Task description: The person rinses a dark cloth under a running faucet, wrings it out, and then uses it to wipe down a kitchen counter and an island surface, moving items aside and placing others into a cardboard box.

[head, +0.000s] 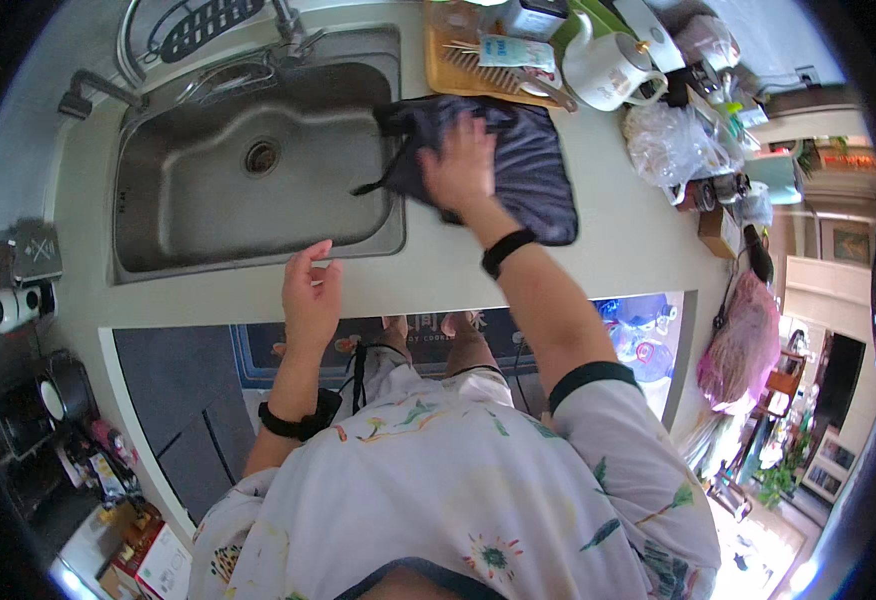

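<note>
A dark navy piece of fabric (pixel 531 161), possibly a folded garment or a bag, lies creased on the pale countertop (pixel 603 225). Its left end reaches over the rim of the stainless steel sink (pixel 205 202), and a thin dark strap hangs from it there. My right hand (pixel 462 165) rests palm down on the fabric, fingers spread and slightly blurred, grasping nothing. Over the counter's front edge, just below the sink's front rim, my left hand (pixel 314 289) hovers with loosely bent fingers and nothing visible in it.
Behind the fabric stands a wooden tray (pixel 445 71) with a serrated knife (pixel 550 91) and a packet (pixel 516 52). A white teapot (pixel 606 71) and a clear plastic bag (pixel 659 142) crowd the right side. A faucet (pixel 291 34) rises behind the sink.
</note>
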`<state>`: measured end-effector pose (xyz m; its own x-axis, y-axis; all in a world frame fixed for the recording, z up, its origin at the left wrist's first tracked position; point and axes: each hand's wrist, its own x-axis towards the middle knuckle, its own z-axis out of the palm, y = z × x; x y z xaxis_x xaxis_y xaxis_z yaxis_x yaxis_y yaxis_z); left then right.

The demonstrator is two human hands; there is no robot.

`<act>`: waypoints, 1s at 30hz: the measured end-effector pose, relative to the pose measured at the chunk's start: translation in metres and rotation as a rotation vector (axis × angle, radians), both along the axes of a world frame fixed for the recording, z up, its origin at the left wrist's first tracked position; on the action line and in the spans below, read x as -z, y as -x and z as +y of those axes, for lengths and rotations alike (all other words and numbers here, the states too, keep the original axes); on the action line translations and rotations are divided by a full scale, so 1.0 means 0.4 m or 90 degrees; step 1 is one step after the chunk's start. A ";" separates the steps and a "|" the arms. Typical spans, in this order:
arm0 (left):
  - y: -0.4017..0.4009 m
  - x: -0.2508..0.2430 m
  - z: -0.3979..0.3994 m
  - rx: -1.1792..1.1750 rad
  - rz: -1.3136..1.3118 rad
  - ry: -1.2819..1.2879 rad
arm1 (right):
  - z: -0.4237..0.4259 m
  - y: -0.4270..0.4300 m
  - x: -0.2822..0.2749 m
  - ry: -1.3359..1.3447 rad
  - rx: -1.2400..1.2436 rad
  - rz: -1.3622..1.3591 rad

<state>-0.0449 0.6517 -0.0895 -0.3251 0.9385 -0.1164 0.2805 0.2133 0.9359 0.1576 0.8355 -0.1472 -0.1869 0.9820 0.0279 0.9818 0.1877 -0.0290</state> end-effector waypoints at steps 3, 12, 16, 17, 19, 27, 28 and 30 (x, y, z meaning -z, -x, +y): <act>0.010 -0.003 0.013 0.000 -0.006 0.020 | -0.154 0.078 -0.025 0.016 -0.171 0.064; 0.018 -0.029 0.090 0.044 0.013 -0.032 | -0.332 -0.223 -0.013 0.075 -0.100 0.208; 0.032 -0.015 0.077 0.025 0.012 -0.025 | -0.288 -0.531 -0.046 0.034 0.354 0.549; 0.040 -0.007 0.065 0.022 0.019 -0.025 | -0.278 -0.589 -0.103 -0.015 0.434 0.697; 0.047 -0.001 0.052 0.019 0.028 -0.031 | -0.281 -0.716 -0.168 -0.019 0.352 0.603; 0.015 0.013 0.072 0.042 0.054 -0.004 | -0.185 -0.616 0.007 0.011 0.447 -0.002; -0.003 0.014 0.089 0.065 0.050 -0.004 | -0.168 -0.542 0.051 -0.006 0.267 -0.038; -0.030 0.019 0.104 0.078 0.043 -0.015 | -0.180 -0.238 0.012 -0.051 0.052 0.107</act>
<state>-0.0327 0.6932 -0.0972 -0.2139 0.9739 -0.0753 0.3651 0.1512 0.9186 0.2528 0.7635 -0.1520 -0.0933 0.9871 0.1300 0.9763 0.1163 -0.1824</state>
